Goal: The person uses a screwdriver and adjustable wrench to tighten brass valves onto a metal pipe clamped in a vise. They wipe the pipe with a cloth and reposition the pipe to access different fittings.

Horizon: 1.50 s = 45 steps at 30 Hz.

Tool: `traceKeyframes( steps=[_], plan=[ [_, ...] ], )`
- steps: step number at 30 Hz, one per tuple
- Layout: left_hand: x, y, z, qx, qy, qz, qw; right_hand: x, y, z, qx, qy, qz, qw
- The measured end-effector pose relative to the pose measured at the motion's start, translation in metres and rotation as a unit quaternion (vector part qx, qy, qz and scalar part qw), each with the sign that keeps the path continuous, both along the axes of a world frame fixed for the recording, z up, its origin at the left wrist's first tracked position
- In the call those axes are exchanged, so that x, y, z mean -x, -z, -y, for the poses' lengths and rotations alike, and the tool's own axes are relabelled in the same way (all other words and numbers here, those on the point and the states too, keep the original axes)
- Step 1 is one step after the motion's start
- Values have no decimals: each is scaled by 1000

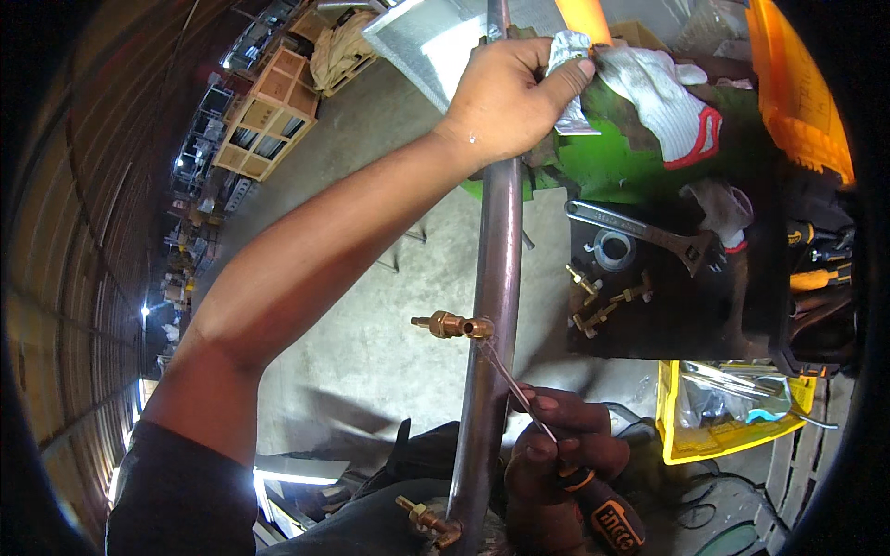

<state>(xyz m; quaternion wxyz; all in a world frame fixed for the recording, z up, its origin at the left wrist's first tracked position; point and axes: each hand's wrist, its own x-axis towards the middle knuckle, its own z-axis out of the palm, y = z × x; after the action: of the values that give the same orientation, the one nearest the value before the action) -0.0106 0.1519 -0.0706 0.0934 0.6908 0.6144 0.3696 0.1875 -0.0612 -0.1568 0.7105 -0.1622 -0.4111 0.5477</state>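
A long dark metal pipe (496, 241) runs up through the middle, with a brass fitting (454, 325) on its side and another brass fitting (426, 517) lower down. My left hand (514, 97) reaches across the pipe's upper part, its thumb and fingers closed on a crumpled silvery squeeze tube (577, 113). In my right hand (565, 445), to the right of the pipe, is a screwdriver (607, 514) with a black and orange handle. Its thin shaft slants up to the left, and the tip is at the base of the upper fitting, where it meets the pipe.
Right of the pipe, a dark surface holds an adjustable wrench (640, 232), a roll of tape (614, 249), and several brass fittings (593, 320). White gloves (663, 97) lie on green material behind. A yellow bin (667, 426) stands lower right; wooden crates (269, 111) stand far left.
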Motion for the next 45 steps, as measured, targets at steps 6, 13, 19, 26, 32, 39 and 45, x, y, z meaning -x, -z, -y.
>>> traceKeyframes(
  steps=[6,13,19,26,32,39,45],
  plan=[
    [-2,-5,3,14,-19,-24,999,1,-3,1,-5,28,31,999],
    [-6,-8,5,21,-2,5,1000,-1,-8,5,-10,19,74,997],
    [-9,-15,9,38,-24,-11,999,-4,-11,5,-1,17,98,995],
    [-8,-11,9,15,-26,-10,999,-8,-17,5,-9,36,170,985],
    [-10,-17,13,35,-22,-8,999,0,-13,6,-12,68,121,990],
    [-1,-11,8,46,-7,15,999,-26,-21,5,106,-37,-62,992],
    [0,-14,8,7,6,12,1000,-79,-36,17,154,95,-50,982]
  ],
)
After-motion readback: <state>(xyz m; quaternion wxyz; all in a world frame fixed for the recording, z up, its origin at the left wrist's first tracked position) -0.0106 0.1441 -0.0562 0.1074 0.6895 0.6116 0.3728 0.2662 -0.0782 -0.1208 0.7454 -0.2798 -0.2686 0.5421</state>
